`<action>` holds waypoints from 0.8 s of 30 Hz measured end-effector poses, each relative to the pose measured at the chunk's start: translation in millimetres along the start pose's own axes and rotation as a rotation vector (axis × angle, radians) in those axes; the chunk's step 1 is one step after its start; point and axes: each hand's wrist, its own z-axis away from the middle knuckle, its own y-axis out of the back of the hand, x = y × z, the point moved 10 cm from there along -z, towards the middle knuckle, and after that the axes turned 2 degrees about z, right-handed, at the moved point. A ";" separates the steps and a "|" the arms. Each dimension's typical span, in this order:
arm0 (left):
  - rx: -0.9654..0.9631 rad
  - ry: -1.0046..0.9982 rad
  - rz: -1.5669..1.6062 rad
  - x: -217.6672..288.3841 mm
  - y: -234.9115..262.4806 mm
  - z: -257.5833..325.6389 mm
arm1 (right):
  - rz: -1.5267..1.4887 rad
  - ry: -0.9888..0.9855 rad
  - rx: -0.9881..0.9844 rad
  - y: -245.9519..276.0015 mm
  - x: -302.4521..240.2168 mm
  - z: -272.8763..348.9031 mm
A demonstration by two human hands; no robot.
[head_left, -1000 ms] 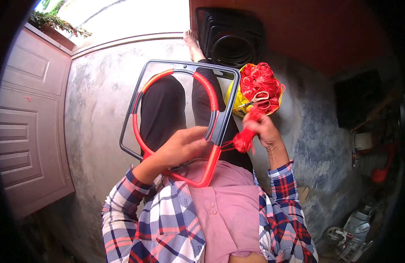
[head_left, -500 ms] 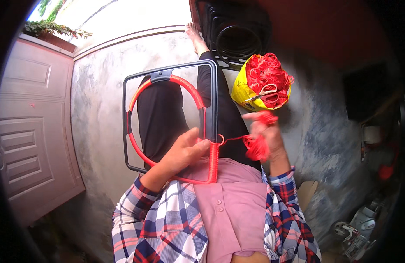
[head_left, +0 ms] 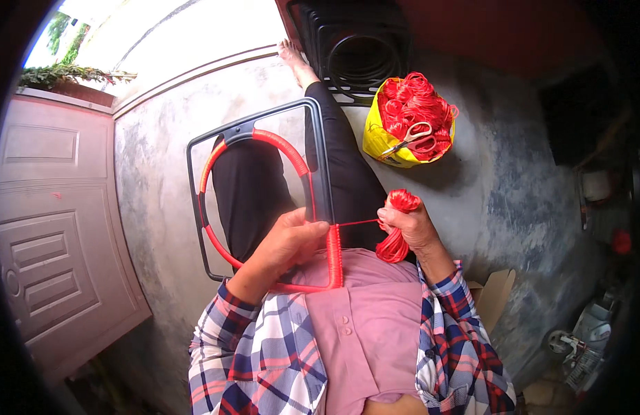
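A black square frame (head_left: 323, 162) with a ring inside it rests across my lap, tilted. Red cord wrapping (head_left: 335, 257) covers parts of the ring and the near right side of the frame. My left hand (head_left: 290, 242) is closed on the frame's right side, thumb at the upper end of the wrapping. My right hand (head_left: 411, 225), held to the right of the frame, grips a hank of red cord (head_left: 394, 245) that bulges out above and below the fist. One strand runs taut from the wrapping to the right hand.
A yellow bag (head_left: 377, 142) full of red cord hanks stands on the floor beyond my right hand, with scissors (head_left: 411, 138) on top. Stacked black frames (head_left: 365, 52) lean by the wall. A door (head_left: 60, 228) is at left, a cardboard piece (head_left: 496, 297) at lower right.
My right hand has closed on the hank and steadied. The strand, loosely looped before, is now pulled straight. The left hand keeps its place on the frame.
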 end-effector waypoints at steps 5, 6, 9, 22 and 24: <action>-0.100 0.002 0.041 -11.4 9.2 -9.5 | -0.021 -0.021 0.063 37.3 13.3 -20.9; -0.149 -0.031 0.052 -9.9 10.1 -9.6 | -0.117 -0.073 0.124 60.5 18.7 -25.7; -0.109 -0.090 0.064 -4.3 6.7 -8.7 | -0.518 0.040 0.204 115.0 5.9 -38.1; -0.196 -0.311 0.154 5.5 27.0 -6.1 | 0.988 1.083 0.203 -71.9 -145.0 45.2; -0.125 -0.313 0.268 4.0 29.9 -1.8 | 0.944 1.149 -0.119 -112.6 -123.5 46.9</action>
